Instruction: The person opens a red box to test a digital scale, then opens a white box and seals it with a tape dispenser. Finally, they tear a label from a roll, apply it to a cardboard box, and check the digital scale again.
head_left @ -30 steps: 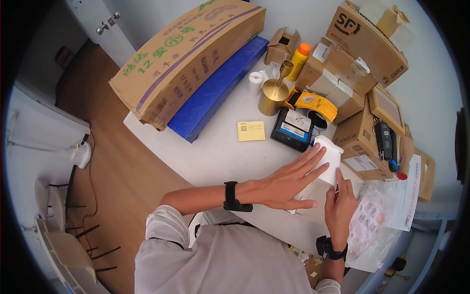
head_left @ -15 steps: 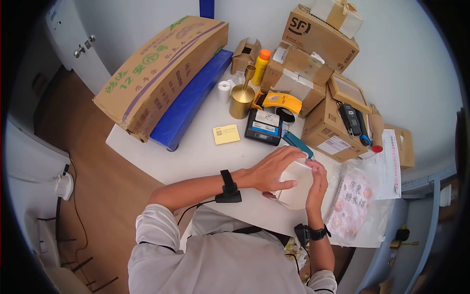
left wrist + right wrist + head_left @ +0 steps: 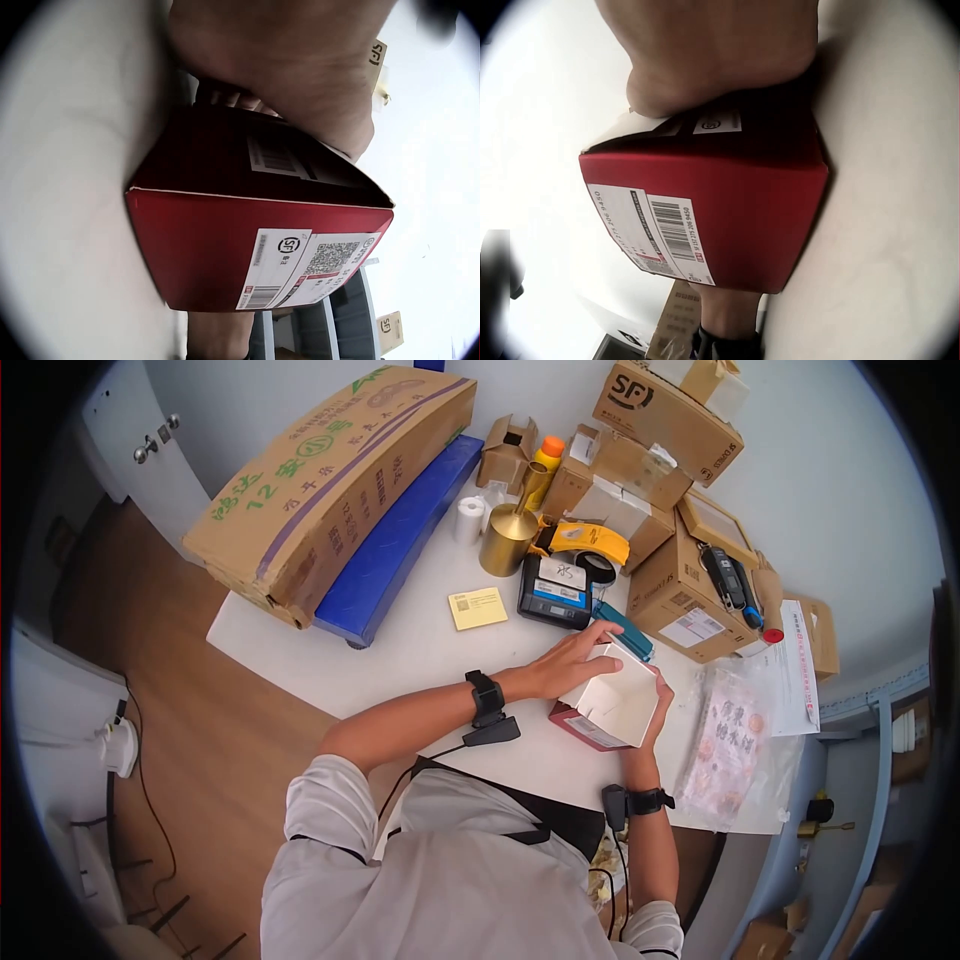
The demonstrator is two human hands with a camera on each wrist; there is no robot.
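A red cardboard box [image 3: 592, 730] with a white interior stands on the table between the two hands, its top open toward the head camera. My left hand [image 3: 572, 664] grips its left side, thumb along the upper rim. On the opposite side my right hand [image 3: 657, 707] holds the box, its fingers around the far right edge and its thumb hidden. White shipping labels with barcodes show on the red walls, one label [image 3: 307, 268] in the left wrist view and another label [image 3: 656, 232] in the right wrist view.
Close behind the box lie a teal object [image 3: 622, 630] and a black label printer [image 3: 553, 607]. A yellow card stack [image 3: 478, 609] sits to the left, a clear plastic packet [image 3: 730, 735] to the right. Cartons [image 3: 668, 592], a brass-coloured vessel [image 3: 508, 544] and a long blue box [image 3: 400, 540] stand farther back.
My left hand, earlier spread flat beside a raised white panel, has come round to the box's side. My right hand moved up its other side. The open interior and a red wall now face the view.
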